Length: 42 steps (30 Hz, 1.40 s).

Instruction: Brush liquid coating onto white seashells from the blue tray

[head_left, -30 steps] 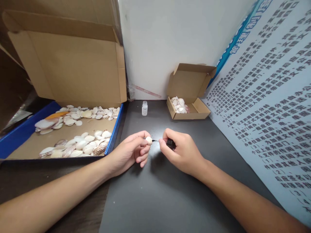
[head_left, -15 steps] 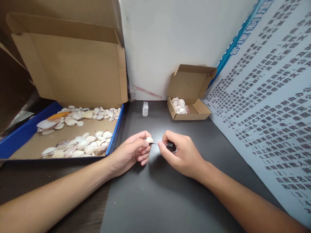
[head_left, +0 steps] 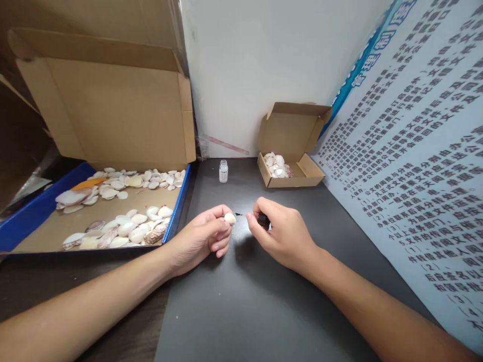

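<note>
The person is painting a small white shell point(head_left: 230, 218) with a tiny black brush point(head_left: 239, 214), and the next dab needs a slow, steady touch. The left hand point(head_left: 204, 236) pinches the shell between thumb and fingertips point(head_left: 225, 231), low over the dark table point(head_left: 241, 306). The right hand point(head_left: 281, 234) grips the brush's black cap, tip just beside the shell

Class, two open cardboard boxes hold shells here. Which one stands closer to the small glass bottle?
The small cardboard box on the right, by the printed poster. It sits just right of the bottle; the large blue-edged box on the left lies farther away.
</note>
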Motion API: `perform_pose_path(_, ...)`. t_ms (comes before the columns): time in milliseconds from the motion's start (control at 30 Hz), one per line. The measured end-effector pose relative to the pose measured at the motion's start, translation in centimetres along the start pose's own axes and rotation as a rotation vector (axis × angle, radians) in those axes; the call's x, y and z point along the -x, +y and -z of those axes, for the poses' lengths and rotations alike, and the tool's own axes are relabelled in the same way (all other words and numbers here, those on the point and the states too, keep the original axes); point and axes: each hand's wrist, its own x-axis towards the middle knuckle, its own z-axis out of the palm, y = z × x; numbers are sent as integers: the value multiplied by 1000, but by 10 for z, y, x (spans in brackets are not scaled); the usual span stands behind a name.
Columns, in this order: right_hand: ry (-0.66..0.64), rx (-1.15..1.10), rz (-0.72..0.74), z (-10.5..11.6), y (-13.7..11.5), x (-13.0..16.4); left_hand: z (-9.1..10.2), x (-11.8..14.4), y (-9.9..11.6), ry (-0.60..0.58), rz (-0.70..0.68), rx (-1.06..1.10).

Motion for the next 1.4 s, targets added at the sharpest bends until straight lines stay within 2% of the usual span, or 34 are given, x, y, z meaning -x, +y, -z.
perform_pose_path(133,-38,-5,-95,1,4,-4,2,0,1,-15,16,-16)
perform_pose_path(267,-33,-111,-201,1,7,-5,3,0,0,13,-20,-22)
perform_pose_path(533,-28,-556,-237,-10,6,4,-13,12,7,53,-106,23)
perform_pose_path(800,115,-513,-75,-15,0,3,-17,24,12,68,-200,144)
perform_pose_path(967,182,-375,62,-13,-5,7,-21,28,10,-5,-205,86)
perform_pose_path(1200,193,-134,246,-16,-10,6,-22,32,6,42,-288,7)
perform_pose_path(1333,187,-33,380,6,-12,0,-15,31,10,92,-295,-6)
perform_pose_path(1400,293,-50,423,25,-20,4,-10,29,12,93,-298,-20)
